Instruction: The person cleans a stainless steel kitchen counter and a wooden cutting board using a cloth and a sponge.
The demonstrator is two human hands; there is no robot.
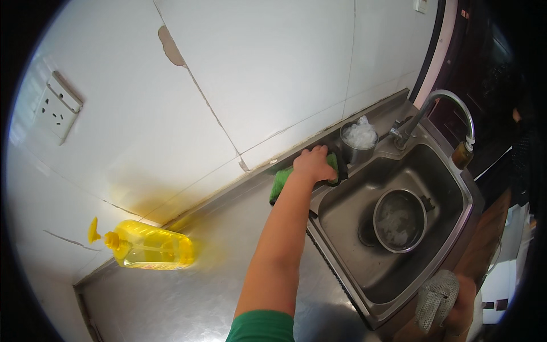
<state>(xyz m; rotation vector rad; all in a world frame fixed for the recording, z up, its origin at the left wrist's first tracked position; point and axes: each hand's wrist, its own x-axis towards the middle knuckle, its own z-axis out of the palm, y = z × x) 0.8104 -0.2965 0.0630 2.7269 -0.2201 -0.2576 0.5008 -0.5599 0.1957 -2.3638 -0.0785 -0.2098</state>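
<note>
My left hand [314, 164] reaches across the steel counter to the strip behind the sink, with its fingers curled over a green cloth or pad [280, 184]. Green shows on both sides of the hand, along with dark edges; the middle is covered. At the lower right, my right hand [465, 295] is partly hidden behind a silvery mesh dishcloth [436, 299] that it holds near the sink's front rim. Inside the steel sink [342, 260] a round metal bowl [399, 220] contains some cloudy water and sits beside the drain.
A yellow pump bottle of dish soap [154, 246] stands on the counter [205, 295] by the tiled wall. Behind the sink is a metal pot [359, 151] holding crumpled clear plastic. The curved faucet [455, 98] arches over the sink's far end. A wall socket [57, 107] is at left.
</note>
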